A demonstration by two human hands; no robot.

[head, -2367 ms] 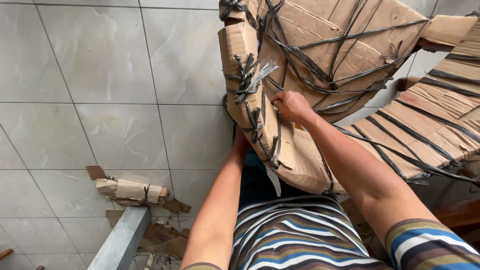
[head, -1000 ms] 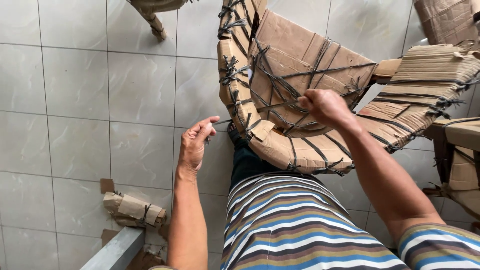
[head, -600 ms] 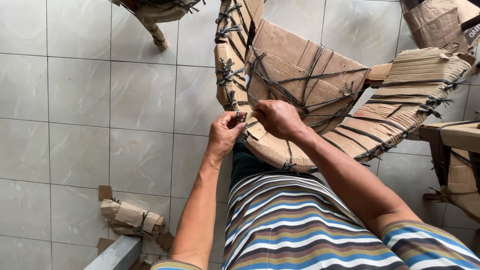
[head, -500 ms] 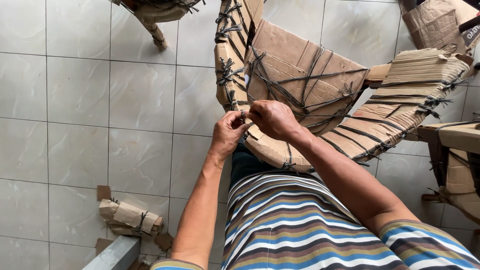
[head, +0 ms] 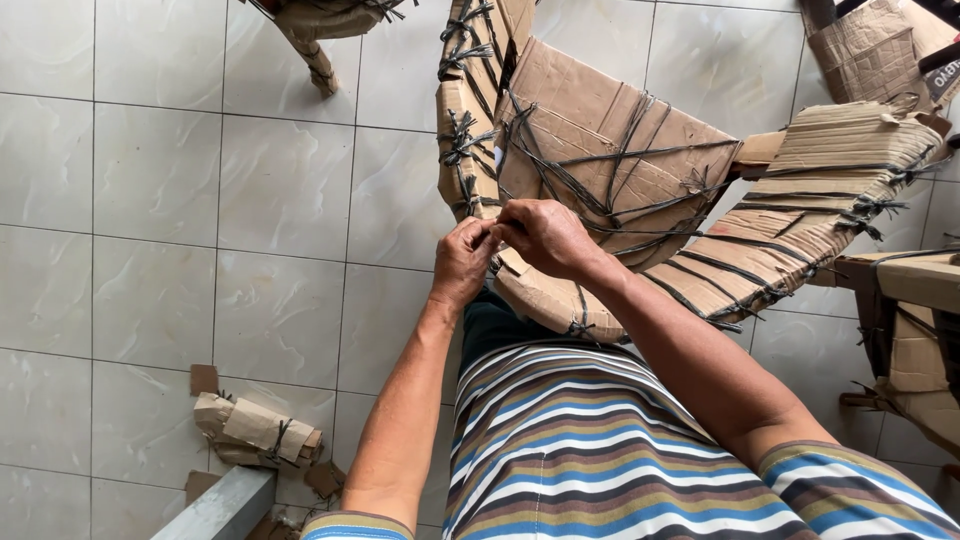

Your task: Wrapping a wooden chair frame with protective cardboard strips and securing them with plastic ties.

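Both hands have come together since the earlier frames, when my left hung free beside the frame and my right worked alone.

On the floor (head: 150, 200) at far left lies a small cardboard bundle (head: 258, 432), tied with dark string and well apart from me. My left hand (head: 462, 262) is pinched narrow at the wrapped edge of the cardboard chair (head: 600, 170), fingertips closed on what looks like a strap end, though the strap itself is hidden. My right hand (head: 545, 236) touches the left, fingers curled tight at the same spot. The chair leans against my lap.

I judge this to be the knotting of one binding strap (head: 458, 150); next I need a firm, steady pull to cinch it.
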